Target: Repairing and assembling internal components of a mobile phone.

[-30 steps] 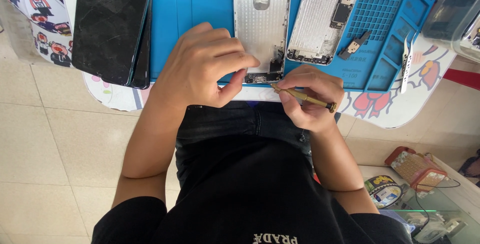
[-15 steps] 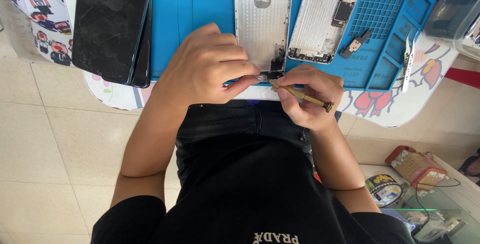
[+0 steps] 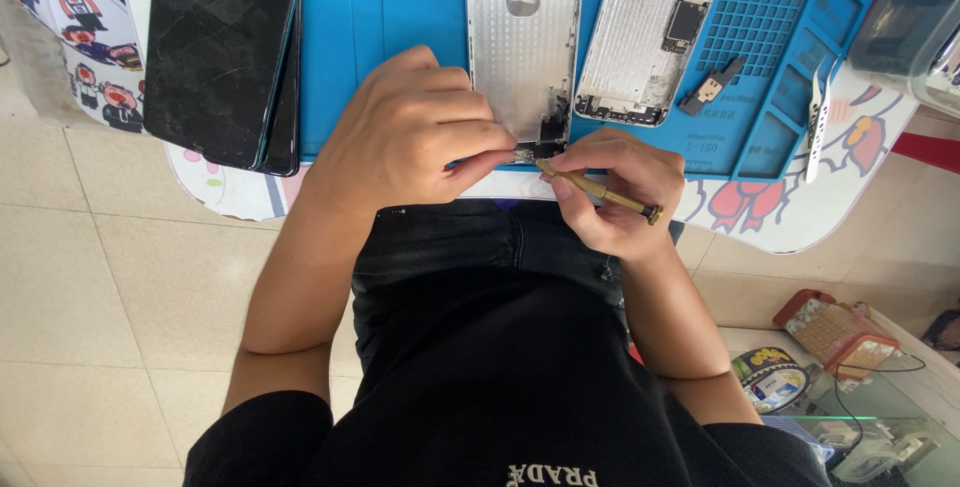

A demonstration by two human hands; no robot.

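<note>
1. Since a second ago, the left hand (image 3: 415, 132) has moved a little toward 3 o'clock, so its thumb and forefinger now meet the right hand (image 3: 610, 192) at the bottom edge of the phone shell (image 3: 520, 47).
2. The left fingers are pressed together on a small part at this edge; the part is too small to identify.
3. The right fingers are clamped on a brass screwdriver (image 3: 600, 190), and its tip points toward 9 o'clock, just beside the left fingertips. In my judgement, the work at the shell's bottom end is now in a fine, close step.
4. The shell lies at 12 o'clock from the hands, on a blue mat (image 3: 400, 37).
5. A second open phone (image 3: 650, 37) lies at 1 o'clock, touching the same mat, with a small dark part (image 3: 710, 85) near it.
6. Two dark screens (image 3: 220, 47) lie stacked at 10 o'clock.
7. The surface (image 3: 800, 207) has a cartoon pattern under the mat.
8. The floor (image 3: 100, 287) is of pale tiles; at 4 o'clock, boxes and a round tin (image 3: 770, 379) stand on a low shelf.
</note>
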